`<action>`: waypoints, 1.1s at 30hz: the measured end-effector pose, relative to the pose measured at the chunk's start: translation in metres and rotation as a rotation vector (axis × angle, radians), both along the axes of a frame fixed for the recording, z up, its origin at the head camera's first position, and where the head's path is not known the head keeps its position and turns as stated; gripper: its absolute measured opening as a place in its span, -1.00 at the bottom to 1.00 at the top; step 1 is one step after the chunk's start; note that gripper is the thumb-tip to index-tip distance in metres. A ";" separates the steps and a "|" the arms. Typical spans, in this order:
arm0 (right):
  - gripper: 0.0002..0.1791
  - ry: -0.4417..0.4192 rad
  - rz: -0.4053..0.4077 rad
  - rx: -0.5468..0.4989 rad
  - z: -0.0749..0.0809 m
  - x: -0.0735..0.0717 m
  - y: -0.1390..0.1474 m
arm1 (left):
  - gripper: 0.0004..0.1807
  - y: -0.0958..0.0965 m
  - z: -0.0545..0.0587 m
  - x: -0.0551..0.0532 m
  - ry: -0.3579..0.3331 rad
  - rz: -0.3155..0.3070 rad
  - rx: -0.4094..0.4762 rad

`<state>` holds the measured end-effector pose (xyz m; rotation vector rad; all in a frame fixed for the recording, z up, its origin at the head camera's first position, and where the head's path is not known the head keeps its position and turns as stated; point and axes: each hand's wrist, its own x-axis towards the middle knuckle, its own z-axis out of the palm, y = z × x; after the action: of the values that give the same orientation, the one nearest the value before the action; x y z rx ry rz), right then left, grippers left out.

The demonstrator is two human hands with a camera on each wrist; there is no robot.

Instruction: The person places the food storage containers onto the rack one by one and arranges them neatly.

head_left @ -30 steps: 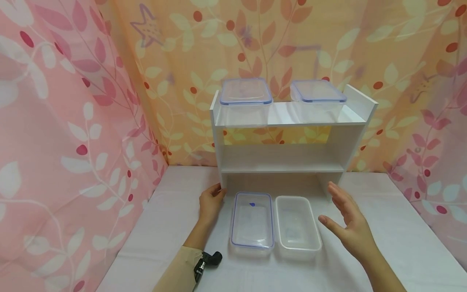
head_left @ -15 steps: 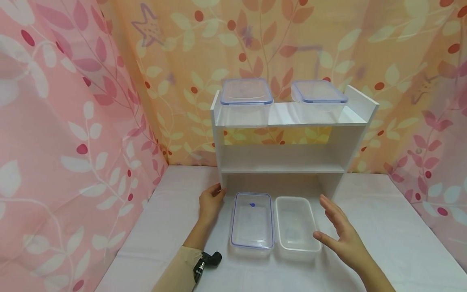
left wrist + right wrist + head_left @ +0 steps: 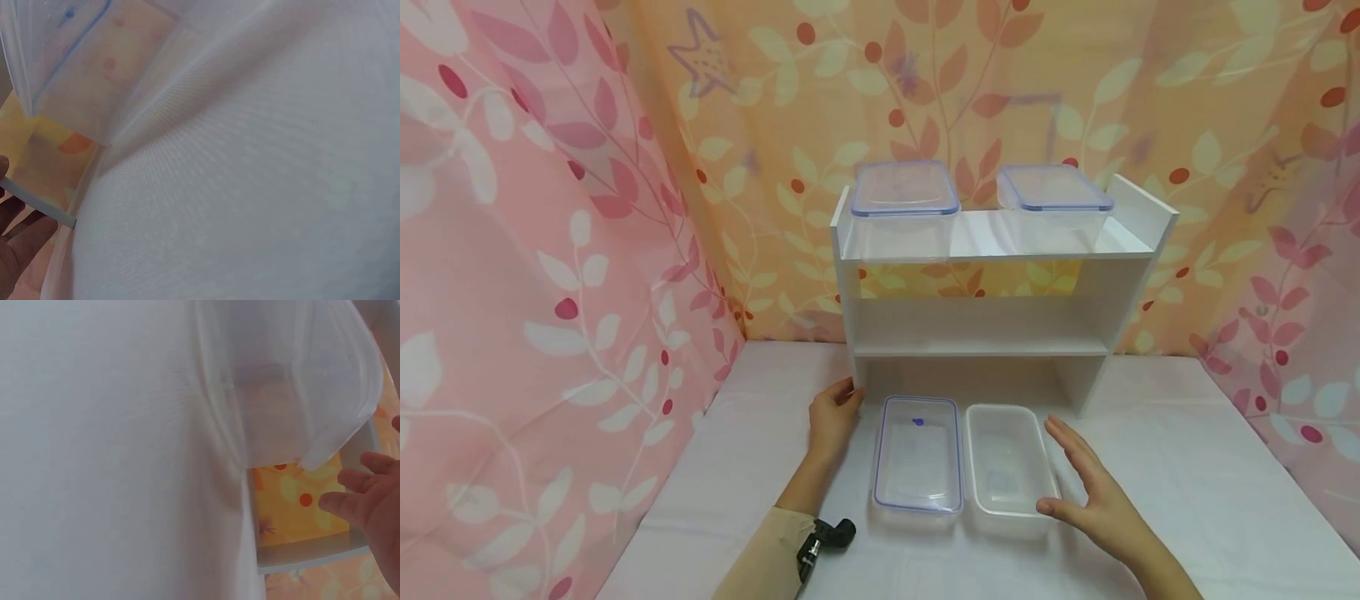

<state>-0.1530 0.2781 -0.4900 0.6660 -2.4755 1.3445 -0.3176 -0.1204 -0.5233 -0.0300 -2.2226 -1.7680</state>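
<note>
My left hand [image 3: 832, 419] is at the lower left front edge of a white shelf [image 3: 981, 325]. In the left wrist view, the thumb and fingers [image 3: 31, 237] lie on either side of its side panel [image 3: 40, 205], gripping it. My right hand [image 3: 1097, 500] is spread beside a lidless clear plastic food container [image 3: 1011, 462], thumb and fingertips right at its right rim. The right wrist view shows straight fingers [image 3: 340, 503] near that container [image 3: 275, 425]. Left of it lies a similar container [image 3: 917, 458] with a blue-edged lid.
Two clear food containers with blue-rimmed lids stand on the shelf's top board, one at left [image 3: 906, 208] and one at right [image 3: 1060, 208]. A white cloth [image 3: 722, 467] covers the table. Patterned curtains [image 3: 760, 167] surround it at the back and sides.
My right hand has moved left and down toward the lidless container, from beside the shelf's right leg to the container's right rim. My left hand has stayed at the shelf.
</note>
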 end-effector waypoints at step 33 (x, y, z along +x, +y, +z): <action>0.46 -0.093 0.073 0.044 -0.030 0.003 0.000 | -0.60 -0.001 -0.004 -0.002 0.005 0.003 -0.008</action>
<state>-0.1502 0.2777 -0.5198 0.7265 -2.5844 1.3808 -0.3193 -0.1215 -0.5274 -0.0325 -2.2245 -1.7560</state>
